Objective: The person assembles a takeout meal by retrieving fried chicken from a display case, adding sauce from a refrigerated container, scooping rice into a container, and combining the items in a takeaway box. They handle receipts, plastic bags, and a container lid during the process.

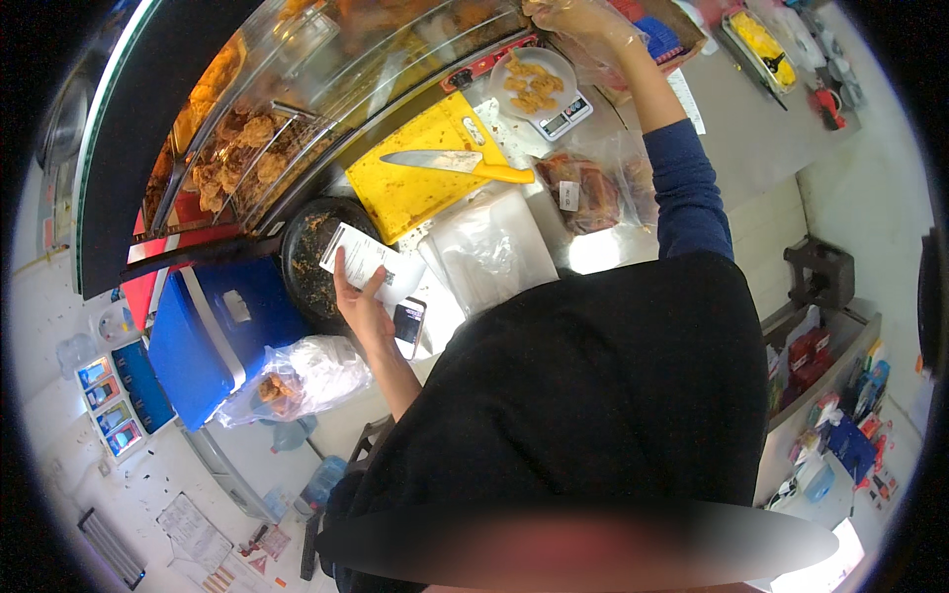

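My left hand is closed on a white printed receipt, over a dark frying pan. A phone lies by that wrist. At the top edge, my right hand, in a clear plastic glove, reaches forward beside the glass food case. Its fingers look curled, but what they hold, if anything, cannot be made out. Nearer me, a white bowl of fried pieces rests on a digital kitchen scale. A yellow-handled knife lies across a yellow cutting board.
Fried chicken fills racks behind the glass. Stacked clear plastic bags lie in front of me, with a bag of brownish-red food to their right. Leftward stand a blue cooler box and a knotted plastic bag.
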### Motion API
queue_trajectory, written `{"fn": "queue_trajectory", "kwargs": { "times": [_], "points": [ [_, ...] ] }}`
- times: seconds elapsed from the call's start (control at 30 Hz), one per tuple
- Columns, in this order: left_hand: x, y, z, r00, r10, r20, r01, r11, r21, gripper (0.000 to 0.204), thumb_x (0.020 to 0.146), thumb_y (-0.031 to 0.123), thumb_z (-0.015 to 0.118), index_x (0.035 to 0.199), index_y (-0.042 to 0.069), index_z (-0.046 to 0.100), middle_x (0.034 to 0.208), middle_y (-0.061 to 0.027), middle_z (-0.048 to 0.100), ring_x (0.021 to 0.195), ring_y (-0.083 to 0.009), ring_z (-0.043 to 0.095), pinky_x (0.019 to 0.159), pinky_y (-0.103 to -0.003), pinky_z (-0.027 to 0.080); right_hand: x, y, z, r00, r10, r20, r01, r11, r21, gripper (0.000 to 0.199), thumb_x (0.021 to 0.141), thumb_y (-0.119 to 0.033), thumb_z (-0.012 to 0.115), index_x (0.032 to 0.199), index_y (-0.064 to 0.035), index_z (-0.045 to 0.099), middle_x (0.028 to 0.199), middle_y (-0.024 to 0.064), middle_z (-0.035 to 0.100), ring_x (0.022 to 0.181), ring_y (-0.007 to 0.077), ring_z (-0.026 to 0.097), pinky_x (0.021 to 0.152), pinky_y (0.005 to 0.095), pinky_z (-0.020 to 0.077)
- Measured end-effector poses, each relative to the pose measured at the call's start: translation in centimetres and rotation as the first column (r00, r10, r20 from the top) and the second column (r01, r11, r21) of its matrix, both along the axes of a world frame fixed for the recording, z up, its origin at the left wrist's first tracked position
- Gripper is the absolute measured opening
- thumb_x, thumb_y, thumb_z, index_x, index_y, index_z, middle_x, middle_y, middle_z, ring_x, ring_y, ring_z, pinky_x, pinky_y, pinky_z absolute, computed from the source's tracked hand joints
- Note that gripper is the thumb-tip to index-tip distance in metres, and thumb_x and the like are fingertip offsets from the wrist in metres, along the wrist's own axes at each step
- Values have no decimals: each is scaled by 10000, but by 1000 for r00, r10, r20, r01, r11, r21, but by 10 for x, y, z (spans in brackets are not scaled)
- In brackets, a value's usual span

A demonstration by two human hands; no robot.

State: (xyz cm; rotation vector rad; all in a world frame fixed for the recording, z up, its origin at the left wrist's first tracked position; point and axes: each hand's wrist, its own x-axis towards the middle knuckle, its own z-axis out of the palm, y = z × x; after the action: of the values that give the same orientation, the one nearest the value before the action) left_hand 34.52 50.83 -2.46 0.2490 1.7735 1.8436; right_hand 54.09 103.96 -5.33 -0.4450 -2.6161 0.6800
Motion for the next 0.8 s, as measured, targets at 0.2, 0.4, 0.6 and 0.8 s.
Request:
{"fn": "queue_trajectory", "kwargs": {
  "times": [0.2, 0.4, 0.6, 0.8],
  "points": [
    [-14, -26, -8, 999, 33, -3, -33, 999, 31, 765, 752, -230, 626, 1451, 11, 429, 1320, -172, 564, 1148, -236, 597, 952, -337, 511, -5, -28, 45, 975, -114, 190, 77, 978, 192, 274, 849, -314, 637, 994, -93, 705, 898, 165, 692, 835, 301, 671, 758, 438, 522],
    [-16, -44, -11, 996, 84, -2, -84, 996, 14, 771, 743, -225, 635, 1449, 4, 430, 1323, -172, 557, 1159, -241, 588, 971, -337, 498, -20, -61, -4, 874, -207, 439, 214, 976, 35, 263, 853, -324, 633, 1005, -133, 730, 989, 171, 707, 888, 320, 684, 832, 406, 538],
    [-14, -46, -12, 992, 122, -15, -123, 992, -20, 781, 726, -227, 643, 1444, 6, 443, 1330, -165, 550, 1165, -234, 584, 968, -330, 500, -53, -70, -146, 834, -342, 433, 301, 940, 164, 380, 872, -374, 601, 1192, -181, 670, 1246, 141, 639, 1124, 306, 619, 985, 410, 481],
    [-11, -36, -8, 992, 126, 24, -126, 992, -21, 788, 728, -238, 639, 1448, 18, 445, 1353, -157, 530, 1161, -231, 586, 952, -330, 514, -63, -61, -189, 859, -445, 255, 339, 865, 369, 352, 871, -223, 623, 1217, -166, 653, 1295, 119, 614, 1164, 318, 592, 1001, 441, 462]
  ]
}}
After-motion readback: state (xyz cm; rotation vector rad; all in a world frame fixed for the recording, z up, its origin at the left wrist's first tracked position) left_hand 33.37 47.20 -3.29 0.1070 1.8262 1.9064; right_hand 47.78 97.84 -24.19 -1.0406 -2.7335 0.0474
